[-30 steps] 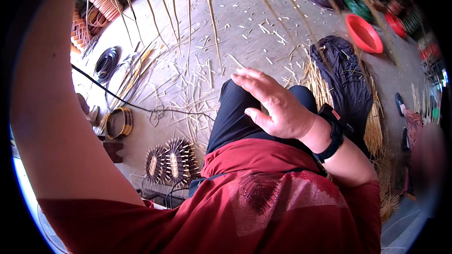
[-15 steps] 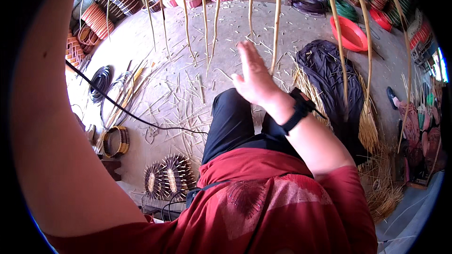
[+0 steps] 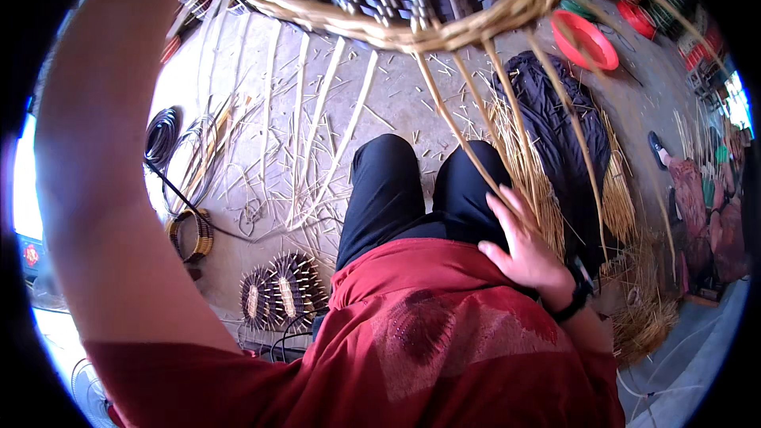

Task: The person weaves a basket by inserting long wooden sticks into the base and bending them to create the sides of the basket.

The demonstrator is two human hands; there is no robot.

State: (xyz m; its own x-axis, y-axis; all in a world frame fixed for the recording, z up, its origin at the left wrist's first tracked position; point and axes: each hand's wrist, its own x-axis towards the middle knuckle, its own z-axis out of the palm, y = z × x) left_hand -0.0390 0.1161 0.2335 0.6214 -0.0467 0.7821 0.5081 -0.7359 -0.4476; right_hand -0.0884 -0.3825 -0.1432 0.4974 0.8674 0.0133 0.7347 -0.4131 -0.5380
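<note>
An oval woven piece [image 3: 428, 36], dark inside with a thick braided pale rim, hangs into the top of the view. Long pale wicker stakes [image 3: 519, 123] fan down and out from under that rim. Near my right thigh, my right hand [image 3: 527, 254] has its fingers spread, and one stake passes across or against them. I cannot tell whether the fingers touch it. My left arm [image 3: 119, 158] reaches up past the upper left edge, so my left hand is out of sight.
A dark cloth [image 3: 547, 111] covers pale straw-like bundles [image 3: 618, 198] at right, with a red basin [image 3: 587, 41] beyond. On the left lie coiled dark strands [image 3: 162, 136], a woven ring [image 3: 190, 236] and spiky woven ovals [image 3: 289, 292]. Another person [image 3: 697, 198] sits far right.
The braided rim and dark weave have come into view at the top, and the stakes have swung. My right hand has moved down and right, from beyond my knees to beside my thigh.
</note>
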